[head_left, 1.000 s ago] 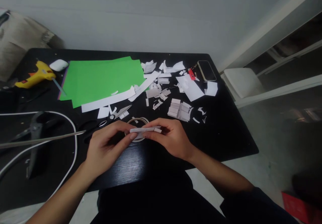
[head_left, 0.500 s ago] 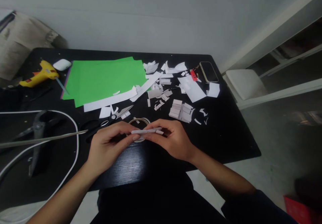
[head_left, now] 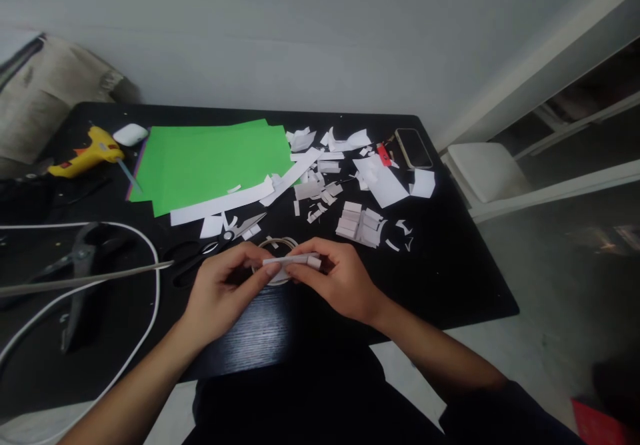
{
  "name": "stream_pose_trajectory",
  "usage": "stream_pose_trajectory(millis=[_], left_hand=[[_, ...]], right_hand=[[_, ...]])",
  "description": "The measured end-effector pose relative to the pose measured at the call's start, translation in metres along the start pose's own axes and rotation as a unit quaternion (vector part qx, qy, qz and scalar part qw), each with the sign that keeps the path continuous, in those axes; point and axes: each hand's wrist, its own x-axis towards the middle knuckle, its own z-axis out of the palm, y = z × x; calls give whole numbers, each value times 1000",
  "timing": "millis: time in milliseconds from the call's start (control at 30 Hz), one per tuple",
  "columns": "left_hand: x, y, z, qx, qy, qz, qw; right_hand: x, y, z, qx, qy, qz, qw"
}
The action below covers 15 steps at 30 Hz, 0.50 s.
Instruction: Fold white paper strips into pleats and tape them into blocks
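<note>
My left hand and my right hand meet over the near middle of a black table. Both pinch a small folded strip of white paper, one at each end, fingers closed on it. Under the strip lies a tape roll, partly hidden by my fingers. Small scissors lie just left of my left hand. A stack of small white paper pieces sits just beyond my right hand.
Green paper sheets and white strips and scraps cover the table's middle. A yellow glue gun and a white case lie far left, a phone far right. A white cable and black pliers lie left.
Both hands stay on the paper strip; the strip looks slightly shorter and more bunched between the fingers. The camera view has tipped a little, shifting everything down slightly.
</note>
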Motion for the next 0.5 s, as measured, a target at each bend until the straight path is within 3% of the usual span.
stream_pose_trajectory(millis=[100, 333, 500], left_hand=[[2, 2, 0, -4, -19, -27, 999], [4, 5, 3, -19, -18, -97, 995], [17, 0, 4, -69, -96, -132, 984]], right_hand=[[1, 0, 0, -7, -16, 10, 1000], [7, 3, 3, 115, -5, 56, 992], [21, 2, -2, 139, 8, 79, 987]])
